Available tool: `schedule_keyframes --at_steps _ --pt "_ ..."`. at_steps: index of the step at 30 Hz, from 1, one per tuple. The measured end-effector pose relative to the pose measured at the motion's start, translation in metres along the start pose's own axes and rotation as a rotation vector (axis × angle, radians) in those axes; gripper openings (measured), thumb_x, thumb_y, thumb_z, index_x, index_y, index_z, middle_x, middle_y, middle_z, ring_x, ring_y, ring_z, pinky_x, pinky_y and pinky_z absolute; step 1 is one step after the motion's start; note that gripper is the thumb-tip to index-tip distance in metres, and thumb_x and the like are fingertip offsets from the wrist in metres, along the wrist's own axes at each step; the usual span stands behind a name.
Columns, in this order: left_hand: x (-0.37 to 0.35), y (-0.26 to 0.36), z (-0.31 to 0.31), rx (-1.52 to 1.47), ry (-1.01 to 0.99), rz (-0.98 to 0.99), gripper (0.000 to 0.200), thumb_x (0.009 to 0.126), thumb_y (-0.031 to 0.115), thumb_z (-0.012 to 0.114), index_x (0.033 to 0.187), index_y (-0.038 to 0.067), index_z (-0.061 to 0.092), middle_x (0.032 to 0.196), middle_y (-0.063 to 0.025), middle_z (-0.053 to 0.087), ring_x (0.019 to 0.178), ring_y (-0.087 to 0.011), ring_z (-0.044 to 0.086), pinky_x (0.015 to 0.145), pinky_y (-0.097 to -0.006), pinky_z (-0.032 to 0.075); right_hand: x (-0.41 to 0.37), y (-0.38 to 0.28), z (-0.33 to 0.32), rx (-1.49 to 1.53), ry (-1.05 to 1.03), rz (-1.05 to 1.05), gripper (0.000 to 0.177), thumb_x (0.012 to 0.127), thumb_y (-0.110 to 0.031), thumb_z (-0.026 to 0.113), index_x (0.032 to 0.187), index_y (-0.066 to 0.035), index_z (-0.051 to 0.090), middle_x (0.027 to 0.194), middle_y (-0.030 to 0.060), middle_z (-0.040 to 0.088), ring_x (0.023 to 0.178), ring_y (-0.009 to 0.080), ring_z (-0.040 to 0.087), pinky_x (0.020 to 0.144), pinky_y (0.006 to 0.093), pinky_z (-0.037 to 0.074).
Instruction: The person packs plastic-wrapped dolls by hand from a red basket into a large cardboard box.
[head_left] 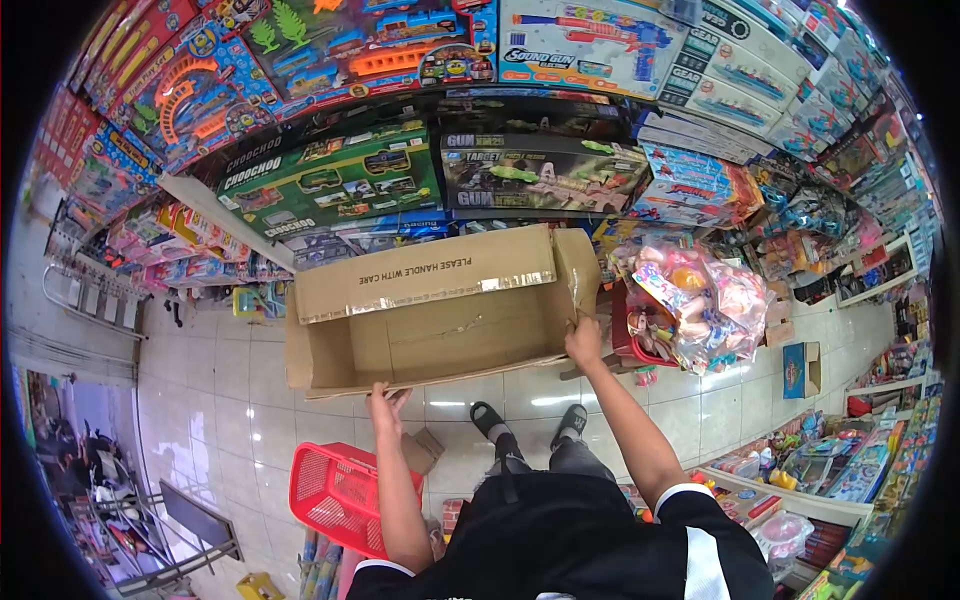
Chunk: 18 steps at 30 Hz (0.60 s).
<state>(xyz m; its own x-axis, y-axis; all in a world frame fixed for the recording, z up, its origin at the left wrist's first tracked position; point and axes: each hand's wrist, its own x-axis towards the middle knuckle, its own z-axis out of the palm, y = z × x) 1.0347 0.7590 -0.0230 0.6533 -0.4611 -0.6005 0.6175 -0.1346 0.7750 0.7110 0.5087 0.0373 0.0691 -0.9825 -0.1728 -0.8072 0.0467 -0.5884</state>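
A large brown cardboard box (440, 340), open at the top with its flaps out, is held level in front of my body. Its inside shows bare cardboard, and the far flap bears the print "PLEASE HANDLE WITH CARE". At the near left edge my left hand (386, 405) grips the box from below, fingers against the rim. My right hand (583, 342) is closed on the near right corner of the box. Just right of that corner, bagged pink toys (700, 300) are piled on a red basket (632, 330).
Shelves of boxed toys, among them a green train box (330, 180) and a gun box (540, 172), line the far side. A red basket (340, 490) and small carton (422, 450) lie lower left. A blue box (800, 370) stands right.
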Motion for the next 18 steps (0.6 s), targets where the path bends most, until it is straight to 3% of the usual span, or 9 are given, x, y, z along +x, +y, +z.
schedule_keyframes --at_steps 2,3,5,9,12,16,18 --pt "0.008 -0.004 -0.010 -0.200 -0.023 0.019 0.039 0.082 0.014 0.055 0.112 -0.006 0.040 0.114 -0.0193 0.043 0.098 -0.0373 0.056 0.073 -0.0438 0.058 -0.009 -0.003 -0.008 -0.039 0.083 -0.090 0.022 0.082 -0.013 0.057 0.099 -0.001 0.063 0.087 0.0267 0.063 0.086 0.0455 0.059 0.078 0.0525 0.046" --pt "0.004 -0.004 -0.008 -0.207 -0.031 0.027 0.039 0.082 0.014 0.055 0.112 -0.006 0.040 0.114 -0.0193 0.043 0.098 -0.0373 0.056 0.073 -0.0438 0.058 -0.010 -0.003 -0.012 -0.037 0.093 -0.097 0.022 0.082 -0.013 0.057 0.099 -0.001 0.063 0.087 0.0267 0.063 0.086 0.0455 0.059 0.078 0.0525 0.046" --pt "-0.011 -0.002 -0.007 -0.202 0.091 0.144 0.021 0.080 0.015 0.050 0.092 -0.003 0.047 0.101 -0.0174 0.050 0.084 -0.0345 0.058 0.079 -0.0481 0.056 -0.017 -0.004 -0.021 0.024 0.089 -0.154 0.021 0.081 -0.012 0.057 0.098 -0.001 0.064 0.087 0.0268 0.062 0.087 0.0453 0.058 0.077 0.0515 0.046" --pt "-0.064 0.021 0.009 -0.255 0.151 0.259 0.020 0.078 0.017 0.051 0.088 0.000 0.047 0.092 -0.0122 0.051 0.083 -0.0300 0.057 0.075 -0.0467 0.057 -0.028 -0.013 -0.047 0.189 0.231 -0.358 0.018 0.082 -0.014 0.059 0.093 0.000 0.064 0.078 0.0239 0.062 0.076 0.0411 0.060 0.067 0.0464 0.046" --pt "-0.096 0.029 0.009 -0.283 0.097 0.343 0.023 0.078 0.017 0.052 0.091 0.000 0.046 0.095 -0.0126 0.050 0.082 -0.0298 0.057 0.072 -0.0445 0.057 -0.035 -0.020 -0.075 0.265 0.279 -0.460 0.019 0.083 -0.013 0.058 0.093 0.001 0.064 0.077 0.0236 0.062 0.074 0.0396 0.061 0.067 0.0446 0.046" --pt "-0.146 0.049 0.022 -0.392 0.199 0.443 0.030 0.074 0.013 0.052 0.101 0.000 0.049 0.095 -0.0141 0.056 0.080 -0.0288 0.062 0.064 -0.0408 0.059 -0.055 -0.023 -0.124 0.383 0.262 -0.497 0.021 0.081 -0.012 0.058 0.097 0.000 0.064 0.081 0.0251 0.061 0.081 0.0428 0.059 0.070 0.0459 0.046" --pt "-0.178 0.063 0.029 -0.403 0.151 0.480 0.029 0.075 0.015 0.050 0.099 -0.001 0.050 0.094 -0.0151 0.057 0.078 -0.0296 0.063 0.061 -0.0403 0.060 -0.069 -0.020 -0.151 0.427 0.265 -0.487 0.020 0.081 -0.013 0.059 0.094 0.001 0.064 0.078 0.0248 0.060 0.078 0.0415 0.060 0.068 0.0446 0.046"
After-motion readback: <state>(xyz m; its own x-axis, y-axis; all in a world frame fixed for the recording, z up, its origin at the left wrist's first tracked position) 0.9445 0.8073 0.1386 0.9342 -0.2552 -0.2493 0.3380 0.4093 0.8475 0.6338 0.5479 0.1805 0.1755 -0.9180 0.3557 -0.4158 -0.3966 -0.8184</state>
